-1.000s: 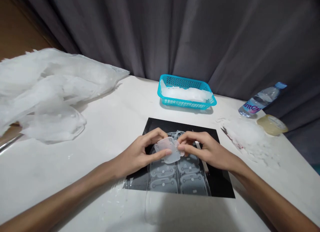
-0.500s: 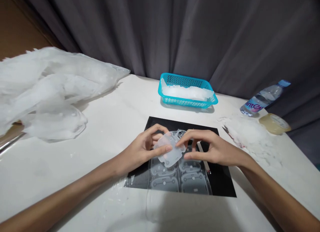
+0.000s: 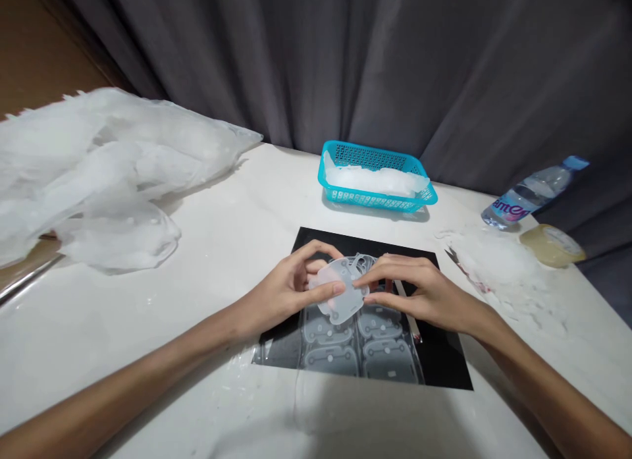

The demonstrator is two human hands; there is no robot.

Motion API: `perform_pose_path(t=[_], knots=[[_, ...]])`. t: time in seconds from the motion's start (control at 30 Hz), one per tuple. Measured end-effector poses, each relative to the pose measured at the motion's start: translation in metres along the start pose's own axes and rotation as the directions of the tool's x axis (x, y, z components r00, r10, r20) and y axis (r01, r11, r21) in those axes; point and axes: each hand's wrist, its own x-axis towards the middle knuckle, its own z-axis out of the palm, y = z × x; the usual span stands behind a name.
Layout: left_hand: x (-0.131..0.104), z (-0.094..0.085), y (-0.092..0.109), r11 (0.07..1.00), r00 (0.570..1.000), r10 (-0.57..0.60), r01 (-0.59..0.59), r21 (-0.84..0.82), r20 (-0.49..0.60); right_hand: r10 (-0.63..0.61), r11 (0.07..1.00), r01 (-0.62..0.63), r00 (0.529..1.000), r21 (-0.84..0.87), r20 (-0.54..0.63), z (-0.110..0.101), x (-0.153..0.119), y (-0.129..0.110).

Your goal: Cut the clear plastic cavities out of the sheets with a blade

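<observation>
dark gray curtain (image 3: 306, 64), hanging in folds | white table (image 3: 227, 209) before it | brown surface (image 3: 34, 51), upper left

The sheet (image 3: 444, 353) lies mid-table, under the hands — the basket (image 3: 328, 182) behind it. Left, the bag (image 3: 113, 162); right, the scissors (image 3: 461, 265), then the scraps (image 3: 513, 268), with the bottle (image 3: 526, 199) and tape (image 3: 550, 245) behind.

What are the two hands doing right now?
Left hand: closed, pinching a clear, rounded plastic piece.
Right hand: fingers at the piece's edge; whether they grip it can't be told.
</observation>
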Motion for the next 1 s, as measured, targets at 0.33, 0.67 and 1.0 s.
perform_pose_path(t=[0.33,0.67,1.0], knots=[[-0.0058,-0.0025,0.0053,0.989,0.991,-0.094,0.082,0.120,0.097,0.075,0.997,-0.074,0.996,0.021,-0.041,0.0031,0.0024,-0.0012],[-0.0054,-0.0015,0.0059,0.922,0.995,-0.082,0.053,0.384,0.058,0.076,0.997,-0.075,0.996,0.019,-0.041,0.0042,0.0034,-0.0024],[-0.0065,-0.0019,0.0057,0.920,0.997,-0.069,0.046,0.390,0.046,0.082,0.996,-0.081,0.996,0.023,-0.041,0.0067,0.0041,-0.0040]])
